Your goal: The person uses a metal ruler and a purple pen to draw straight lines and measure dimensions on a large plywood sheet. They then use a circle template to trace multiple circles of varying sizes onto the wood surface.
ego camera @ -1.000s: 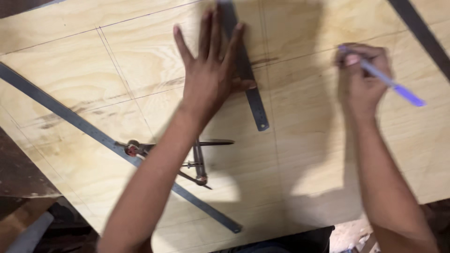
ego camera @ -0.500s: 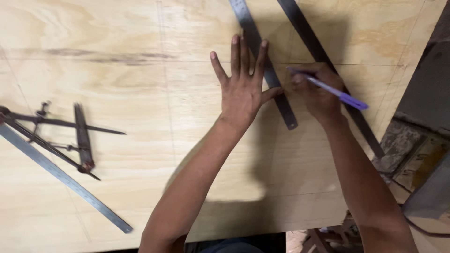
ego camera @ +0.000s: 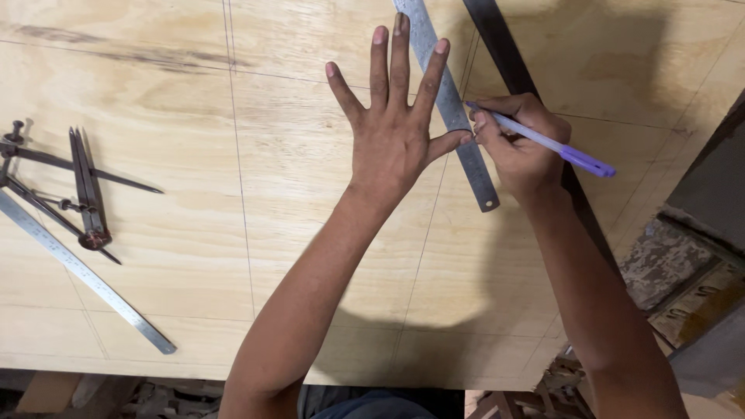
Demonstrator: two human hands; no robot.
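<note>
Several thin lines already cross the plywood [ego camera: 155, 101], so part of your marking looks done. Your pen [ego camera: 543, 143] is pinched in your right hand [ego camera: 521, 143], tip at the edge of the ruler [ego camera: 450, 101], which lies slanted on the sheet. Your left hand [ego camera: 392, 128], fingers spread flat, presses that ruler down. This line seems unfinished. At far left the dividers [ego camera: 77, 194] and a second ruler [ego camera: 77, 271] lie untouched.
</note>
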